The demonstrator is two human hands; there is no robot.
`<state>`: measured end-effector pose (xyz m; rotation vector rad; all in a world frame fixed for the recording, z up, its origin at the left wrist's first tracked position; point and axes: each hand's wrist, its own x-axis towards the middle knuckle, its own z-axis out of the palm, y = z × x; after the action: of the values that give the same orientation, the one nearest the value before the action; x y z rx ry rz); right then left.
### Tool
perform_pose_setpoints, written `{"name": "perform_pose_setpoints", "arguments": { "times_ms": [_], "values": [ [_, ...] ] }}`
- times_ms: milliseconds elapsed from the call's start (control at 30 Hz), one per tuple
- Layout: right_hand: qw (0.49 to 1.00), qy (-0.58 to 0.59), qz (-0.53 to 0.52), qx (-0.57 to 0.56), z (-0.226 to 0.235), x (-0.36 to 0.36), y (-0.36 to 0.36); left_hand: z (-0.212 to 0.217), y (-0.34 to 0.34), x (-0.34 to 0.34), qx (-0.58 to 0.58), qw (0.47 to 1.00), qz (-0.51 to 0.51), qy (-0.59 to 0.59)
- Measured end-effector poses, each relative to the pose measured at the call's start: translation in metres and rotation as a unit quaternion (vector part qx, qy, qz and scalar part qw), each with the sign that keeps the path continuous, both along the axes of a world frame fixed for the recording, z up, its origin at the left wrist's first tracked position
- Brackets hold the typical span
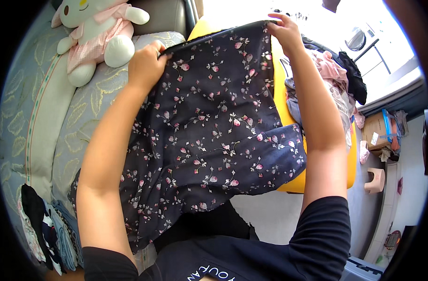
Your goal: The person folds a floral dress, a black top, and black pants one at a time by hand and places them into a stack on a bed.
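The dark navy floral-print fabric garment (214, 126) is held up and spread flat in front of the person, over a sofa edge and a yellow cushioned surface (282, 98). The left hand (146, 63) is closed on one top corner, and the right hand (284, 30) pinches the other. No fold is made yet. Folded clothes are stacked (45, 234) at lower left; an unsorted clothes pile (331, 79) remains at right. A white plush toy in pink dress (97, 33) sits behind.
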<state>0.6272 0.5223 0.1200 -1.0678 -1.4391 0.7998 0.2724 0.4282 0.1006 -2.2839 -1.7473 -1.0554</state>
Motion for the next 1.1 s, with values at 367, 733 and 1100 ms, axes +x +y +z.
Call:
{"name": "perform_pose_setpoints", "arguments": {
  "times_ms": [367,733,1100],
  "values": [
    [0.98,-0.005,-0.06,-0.189,-0.115,0.12,-0.249,-0.054,-0.239,0.062,-0.163,0.926,-0.335,0.062],
    [0.918,-0.397,-0.002,0.011,-0.083,0.022,-0.272,-0.034,-0.243,-0.063,-0.161,0.97,-0.088,0.162],
    [0.806,-0.488,0.178,0.282,-0.124,-0.132,-0.301,-0.089,-0.278,-0.168,-0.098,0.979,0.143,0.11]
  ]
}}
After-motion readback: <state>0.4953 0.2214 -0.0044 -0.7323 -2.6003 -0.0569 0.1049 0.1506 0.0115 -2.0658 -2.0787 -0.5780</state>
